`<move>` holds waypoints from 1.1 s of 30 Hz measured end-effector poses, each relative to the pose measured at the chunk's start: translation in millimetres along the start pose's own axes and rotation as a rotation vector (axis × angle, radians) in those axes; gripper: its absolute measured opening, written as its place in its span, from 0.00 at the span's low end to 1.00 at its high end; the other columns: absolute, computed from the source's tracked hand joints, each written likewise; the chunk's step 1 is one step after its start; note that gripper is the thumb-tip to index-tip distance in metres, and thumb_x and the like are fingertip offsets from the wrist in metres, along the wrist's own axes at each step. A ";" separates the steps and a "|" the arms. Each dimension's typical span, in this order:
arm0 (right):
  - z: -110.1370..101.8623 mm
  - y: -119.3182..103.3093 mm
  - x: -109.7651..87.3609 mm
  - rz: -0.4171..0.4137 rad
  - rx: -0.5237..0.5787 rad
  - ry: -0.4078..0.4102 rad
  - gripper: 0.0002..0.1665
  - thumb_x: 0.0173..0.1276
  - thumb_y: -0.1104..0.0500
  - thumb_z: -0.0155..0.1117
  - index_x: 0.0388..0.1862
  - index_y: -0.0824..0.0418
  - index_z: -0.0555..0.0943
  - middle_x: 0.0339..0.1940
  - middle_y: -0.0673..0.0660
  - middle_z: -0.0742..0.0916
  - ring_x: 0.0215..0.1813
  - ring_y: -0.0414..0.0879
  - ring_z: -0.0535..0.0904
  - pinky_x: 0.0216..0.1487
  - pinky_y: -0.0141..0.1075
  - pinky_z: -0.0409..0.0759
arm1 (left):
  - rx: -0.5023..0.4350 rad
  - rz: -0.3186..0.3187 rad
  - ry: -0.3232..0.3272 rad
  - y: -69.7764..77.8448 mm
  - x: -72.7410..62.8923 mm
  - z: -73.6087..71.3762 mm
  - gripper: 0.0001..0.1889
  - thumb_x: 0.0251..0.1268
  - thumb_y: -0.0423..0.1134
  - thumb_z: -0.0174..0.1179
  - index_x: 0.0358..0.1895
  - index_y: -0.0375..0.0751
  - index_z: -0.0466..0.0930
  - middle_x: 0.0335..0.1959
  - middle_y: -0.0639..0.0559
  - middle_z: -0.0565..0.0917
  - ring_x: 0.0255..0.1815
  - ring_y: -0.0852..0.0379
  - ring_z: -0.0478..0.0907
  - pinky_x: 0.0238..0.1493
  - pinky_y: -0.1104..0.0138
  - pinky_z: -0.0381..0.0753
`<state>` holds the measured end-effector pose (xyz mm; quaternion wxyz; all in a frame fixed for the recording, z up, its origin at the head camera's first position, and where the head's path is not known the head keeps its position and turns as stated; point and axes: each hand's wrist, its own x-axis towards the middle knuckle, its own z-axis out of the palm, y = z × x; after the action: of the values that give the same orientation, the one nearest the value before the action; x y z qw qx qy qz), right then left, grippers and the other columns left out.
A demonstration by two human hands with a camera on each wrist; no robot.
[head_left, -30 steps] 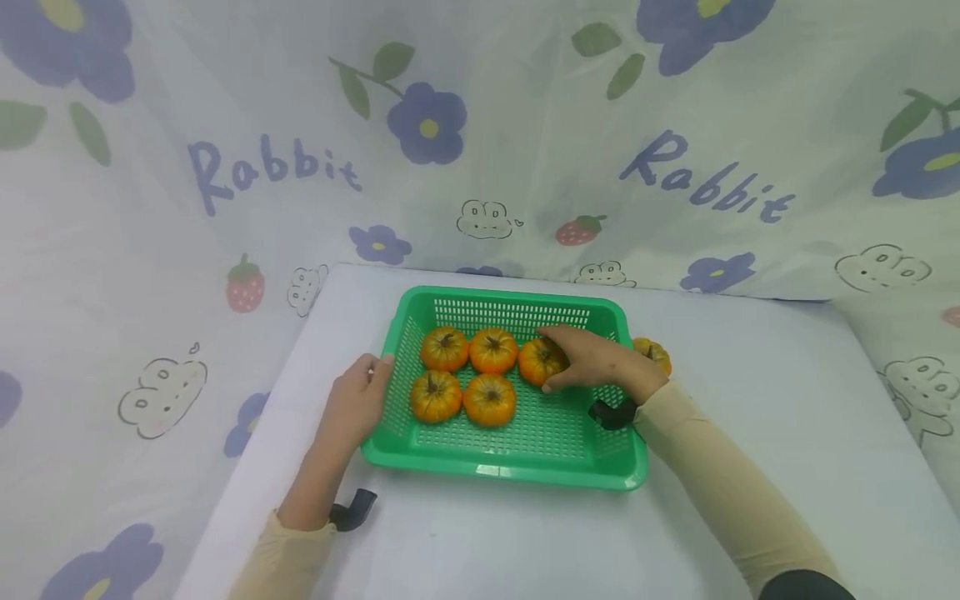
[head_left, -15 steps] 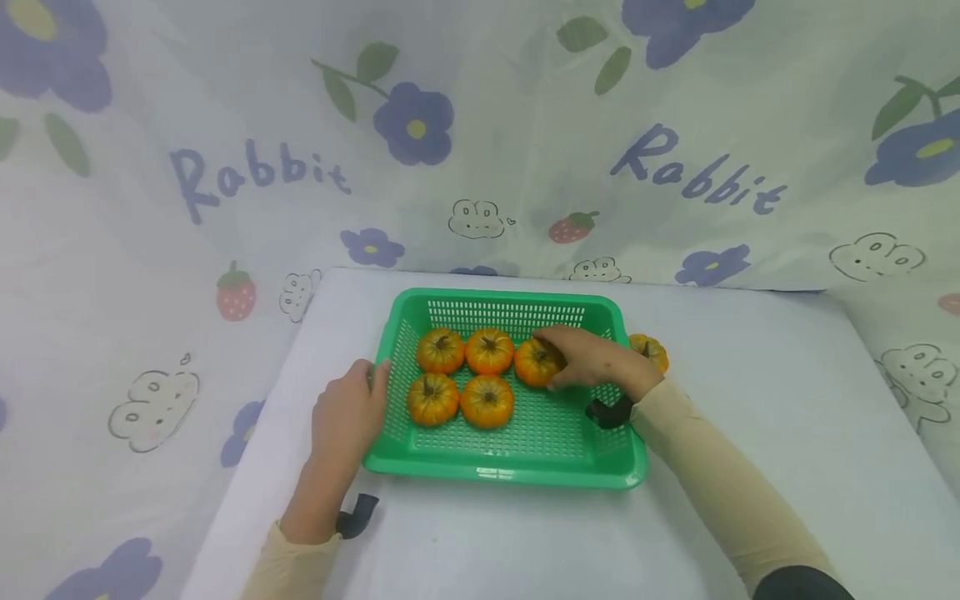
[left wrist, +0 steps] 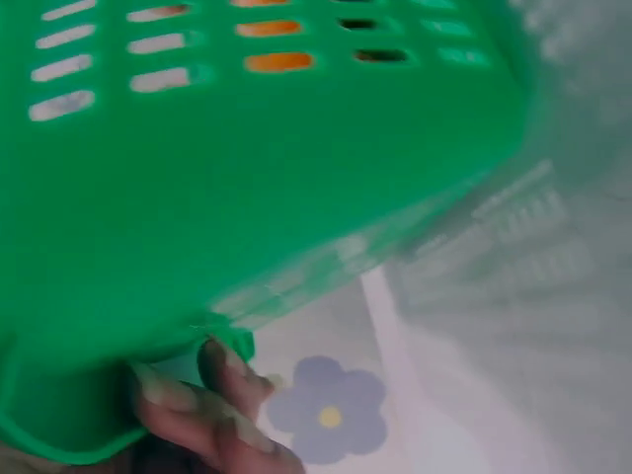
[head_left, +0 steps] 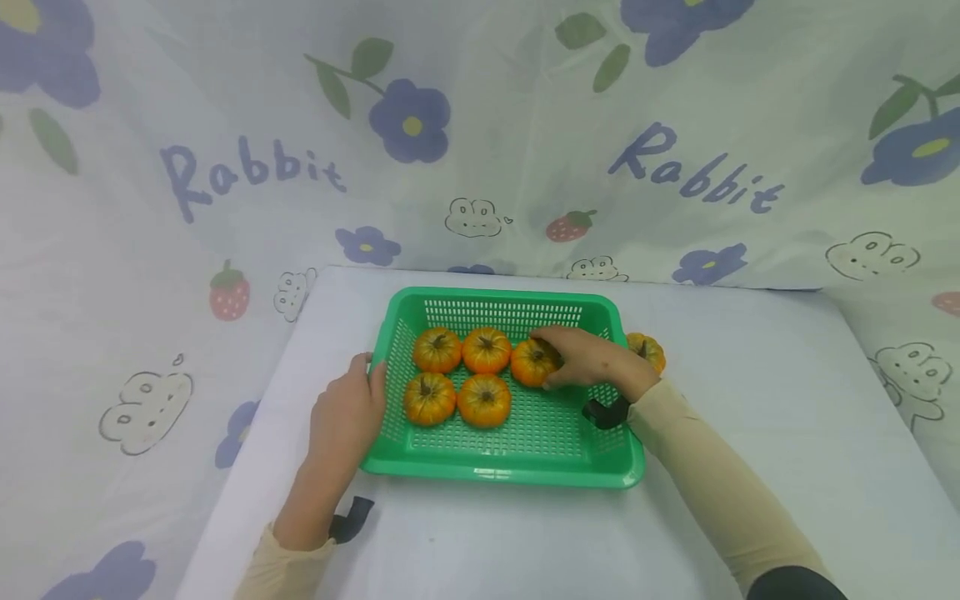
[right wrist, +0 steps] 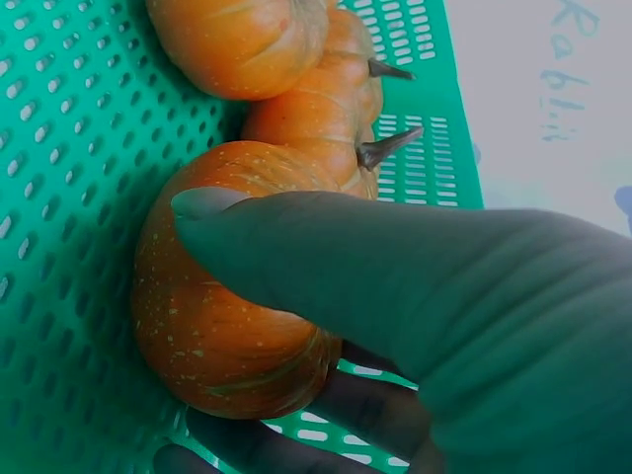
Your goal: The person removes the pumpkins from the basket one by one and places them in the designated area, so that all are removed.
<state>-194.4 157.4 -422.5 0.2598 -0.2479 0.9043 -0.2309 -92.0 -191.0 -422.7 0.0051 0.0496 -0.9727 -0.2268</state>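
Note:
In the head view, my right hand (head_left: pixel 581 357) reaches into a green plastic basket (head_left: pixel 498 475) and grips a small orange pumpkin (head_left: pixel 534 363) at the back right of the group. The right wrist view shows my thumb (right wrist: pixel 296 242) across that pumpkin (right wrist: pixel 232 341), with other fingers curled round its far side. My left hand (head_left: pixel 347 410) holds the basket's left rim. In the left wrist view, its fingers (left wrist: pixel 202 415) curl under the rim, close to the perforated wall (left wrist: pixel 247 188). Several more pumpkins (head_left: pixel 484 401) sit in two rows on the basket floor.
Another pumpkin (head_left: pixel 648 352) lies outside the basket, beyond its right wall and partly behind my right wrist. The basket stands on a white table (head_left: pixel 465 550). A patterned cloth (head_left: pixel 525 150) hangs behind the table and at its sides.
The head view has shifted slightly, so the scene sits a little further left. Both hands keep their grips, and the pumpkins stay in the same places in the basket.

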 end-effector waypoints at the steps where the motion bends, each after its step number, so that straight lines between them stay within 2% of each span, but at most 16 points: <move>1: -0.2 0.2 -0.2 0.002 0.001 0.001 0.50 0.66 0.57 0.78 0.81 0.64 0.64 0.80 0.64 0.70 0.80 0.62 0.63 0.77 0.57 0.61 | -0.002 0.002 -0.018 0.5 -0.6 -0.6 0.28 0.88 0.48 0.40 0.73 0.27 0.67 0.38 0.34 0.86 0.24 0.46 0.79 0.24 0.55 0.79; 5: -0.6 0.6 -0.2 0.002 0.000 0.003 0.49 0.67 0.56 0.78 0.81 0.64 0.64 0.80 0.64 0.70 0.80 0.62 0.62 0.78 0.57 0.60 | -0.033 -0.004 -0.098 1.9 -3.4 -3.5 0.29 0.88 0.46 0.37 0.77 0.26 0.59 0.41 0.33 0.85 0.23 0.49 0.77 0.23 0.57 0.78; 11: 0.3 1.9 0.8 -0.006 -0.001 0.005 0.49 0.67 0.55 0.78 0.81 0.64 0.65 0.79 0.63 0.71 0.79 0.61 0.63 0.77 0.57 0.61 | -0.182 -0.073 -0.185 -2.4 -6.5 0.6 0.32 0.89 0.51 0.32 0.83 0.32 0.49 0.40 0.37 0.83 0.23 0.51 0.77 0.23 0.60 0.77; 17: 1.3 1.1 1.0 0.001 -0.003 0.003 0.49 0.67 0.55 0.78 0.81 0.64 0.65 0.79 0.63 0.71 0.79 0.61 0.64 0.77 0.57 0.61 | -0.330 -0.109 -0.179 -6.5 -7.6 4.6 0.31 0.88 0.55 0.31 0.77 0.34 0.59 0.38 0.41 0.82 0.28 0.50 0.78 0.28 0.59 0.78; 33: 3.3 -0.3 -1.1 -0.011 -0.006 -0.005 0.49 0.65 0.53 0.80 0.79 0.64 0.67 0.77 0.63 0.73 0.77 0.60 0.67 0.76 0.56 0.64 | -0.398 -0.109 -0.156 -12.2 -7.2 9.5 0.32 0.88 0.57 0.33 0.75 0.34 0.64 0.42 0.41 0.84 0.31 0.51 0.79 0.32 0.60 0.80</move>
<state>-191.6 156.8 -424.4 0.2600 -0.2542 0.9029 -0.2292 -84.0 -197.0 -436.5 -0.0729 0.0822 -0.9021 -0.4172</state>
